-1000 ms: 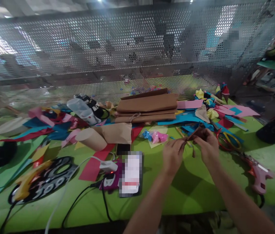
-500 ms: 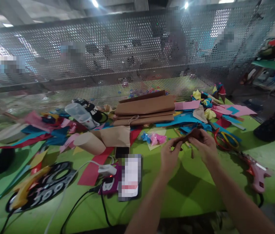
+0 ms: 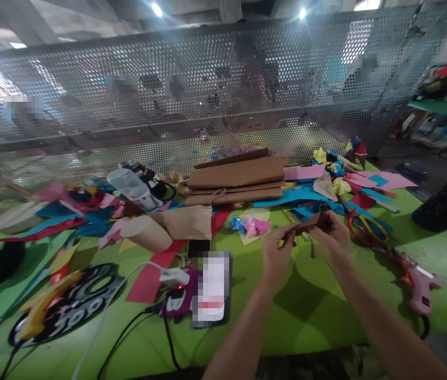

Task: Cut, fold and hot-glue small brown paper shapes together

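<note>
Between my two hands, a little above the green table (image 3: 247,338), is a small piece of brown paper (image 3: 307,225). My left hand (image 3: 277,256) pinches its left end, with the fingers closed. The right end is held by my right hand (image 3: 332,243), which covers part of it. A narrow brown strip dangles below, near the right fingers. Close to my right hand lie scissors (image 3: 369,230) with red and yellow handles. Left of my left hand sits a clear packet (image 3: 248,226) of blue and pink pieces.
A pink glue gun (image 3: 420,295) lies at the right, a yellow glue gun (image 3: 45,306) at the left. A phone (image 3: 211,290) rests by a purple power strip (image 3: 181,303) with cables. Folded brown paper (image 3: 235,177) and coloured scraps line the back, before a perforated metal screen (image 3: 191,95).
The brown paper has turned slightly and shows more of its flat face between my hands. Both hands have shifted only a little.
</note>
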`<action>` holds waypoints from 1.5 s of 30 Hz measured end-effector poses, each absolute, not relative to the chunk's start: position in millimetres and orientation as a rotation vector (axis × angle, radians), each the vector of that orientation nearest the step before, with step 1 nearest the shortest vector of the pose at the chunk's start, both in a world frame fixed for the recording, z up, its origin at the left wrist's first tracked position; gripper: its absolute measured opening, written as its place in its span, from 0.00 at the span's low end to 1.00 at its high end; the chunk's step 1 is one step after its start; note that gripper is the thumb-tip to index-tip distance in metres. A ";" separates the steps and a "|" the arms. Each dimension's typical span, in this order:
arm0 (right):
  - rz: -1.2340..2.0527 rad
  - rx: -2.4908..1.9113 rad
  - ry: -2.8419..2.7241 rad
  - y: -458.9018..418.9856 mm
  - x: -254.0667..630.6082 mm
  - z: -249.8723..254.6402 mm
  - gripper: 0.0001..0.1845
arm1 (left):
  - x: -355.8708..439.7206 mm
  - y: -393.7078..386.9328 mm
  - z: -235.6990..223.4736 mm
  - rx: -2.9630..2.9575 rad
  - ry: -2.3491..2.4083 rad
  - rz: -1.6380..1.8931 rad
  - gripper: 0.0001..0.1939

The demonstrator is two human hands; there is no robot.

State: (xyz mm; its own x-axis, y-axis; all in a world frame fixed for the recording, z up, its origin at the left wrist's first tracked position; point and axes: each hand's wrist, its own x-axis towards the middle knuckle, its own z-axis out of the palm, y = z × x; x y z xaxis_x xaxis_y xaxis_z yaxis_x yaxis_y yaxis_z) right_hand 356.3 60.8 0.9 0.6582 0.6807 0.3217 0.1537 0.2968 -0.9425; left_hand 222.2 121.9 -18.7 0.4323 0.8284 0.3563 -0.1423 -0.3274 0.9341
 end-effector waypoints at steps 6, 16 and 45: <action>0.444 -1.165 -0.705 65.0 355.6 -0.2 0.10 | 219.6 121.1 -26.4 2.038 0.604 1.211 0.21; 0.509 -1.095 -0.617 69.1 365.4 -6.8 0.11 | 220.6 123.5 -33.1 2.655 0.600 1.409 0.24; 0.881 -1.144 -0.807 52.3 376.2 24.4 0.21 | 214.6 125.1 -28.1 2.649 0.678 1.500 0.20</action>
State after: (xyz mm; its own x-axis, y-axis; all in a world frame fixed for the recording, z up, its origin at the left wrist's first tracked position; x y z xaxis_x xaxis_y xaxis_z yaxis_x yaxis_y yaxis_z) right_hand 376.2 52.3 24.4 0.4351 0.8961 0.0874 -0.1655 0.1750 -0.9706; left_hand 214.6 125.1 -28.1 0.4430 0.3800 0.8120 0.3581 -0.9053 0.2283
